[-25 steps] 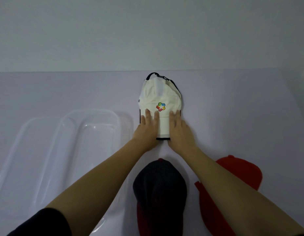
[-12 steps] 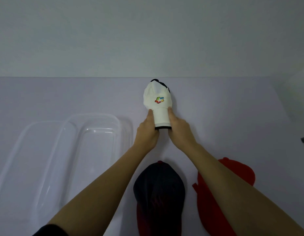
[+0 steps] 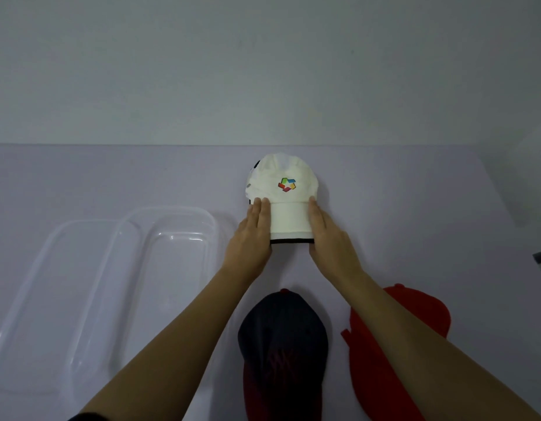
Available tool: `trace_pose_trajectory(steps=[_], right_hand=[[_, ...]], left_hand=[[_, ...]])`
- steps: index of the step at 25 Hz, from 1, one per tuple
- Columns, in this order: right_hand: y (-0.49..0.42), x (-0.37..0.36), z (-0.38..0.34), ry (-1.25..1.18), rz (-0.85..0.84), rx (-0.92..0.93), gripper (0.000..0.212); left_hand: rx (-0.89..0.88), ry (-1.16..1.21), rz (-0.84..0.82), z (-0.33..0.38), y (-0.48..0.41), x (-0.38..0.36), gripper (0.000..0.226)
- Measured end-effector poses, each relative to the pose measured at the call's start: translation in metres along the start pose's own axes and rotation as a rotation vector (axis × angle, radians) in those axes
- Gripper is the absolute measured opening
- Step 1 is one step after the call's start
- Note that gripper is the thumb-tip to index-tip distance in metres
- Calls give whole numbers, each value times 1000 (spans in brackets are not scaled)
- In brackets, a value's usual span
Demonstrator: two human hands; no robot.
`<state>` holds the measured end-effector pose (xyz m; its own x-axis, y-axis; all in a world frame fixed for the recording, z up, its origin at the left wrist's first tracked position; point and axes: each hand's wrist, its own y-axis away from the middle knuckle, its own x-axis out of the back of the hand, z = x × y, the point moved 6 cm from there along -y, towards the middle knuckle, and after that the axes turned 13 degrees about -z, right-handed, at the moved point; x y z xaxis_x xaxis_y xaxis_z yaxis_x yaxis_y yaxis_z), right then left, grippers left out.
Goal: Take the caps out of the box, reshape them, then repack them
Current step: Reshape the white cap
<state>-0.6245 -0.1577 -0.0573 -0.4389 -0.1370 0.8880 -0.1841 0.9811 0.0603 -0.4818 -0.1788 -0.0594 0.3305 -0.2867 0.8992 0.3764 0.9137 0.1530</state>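
Your left hand (image 3: 253,235) and right hand (image 3: 327,235) clamp the white cap's (image 3: 283,189) brim; squeeze unevenly and it may crease.

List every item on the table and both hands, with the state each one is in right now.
White cap: on the table, crown rounded, brim toward the person, held at both brim edges.
Left hand: pressed against the brim's left edge.
Right hand: pressed against the brim's right edge.
Navy cap: lying on the table, untouched.
Red cap: lying flattened, untouched.
Clear plastic box: open, no caps inside.
Clear lid: off, beside the box.
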Motion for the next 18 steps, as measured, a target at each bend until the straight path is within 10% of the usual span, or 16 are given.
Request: trace_pose_trajectory(steps=[8,14,18], right_hand=[[8,20,-12,-175,190,101,64],[9,21,-46,-583,251,12,63],[10,23,-43,-483,229,60,64]], left_hand=[[-157,185,239,0,10,16,70],[86,1018,310,15,14,19,42],[2,616,198,3,18,19,60]])
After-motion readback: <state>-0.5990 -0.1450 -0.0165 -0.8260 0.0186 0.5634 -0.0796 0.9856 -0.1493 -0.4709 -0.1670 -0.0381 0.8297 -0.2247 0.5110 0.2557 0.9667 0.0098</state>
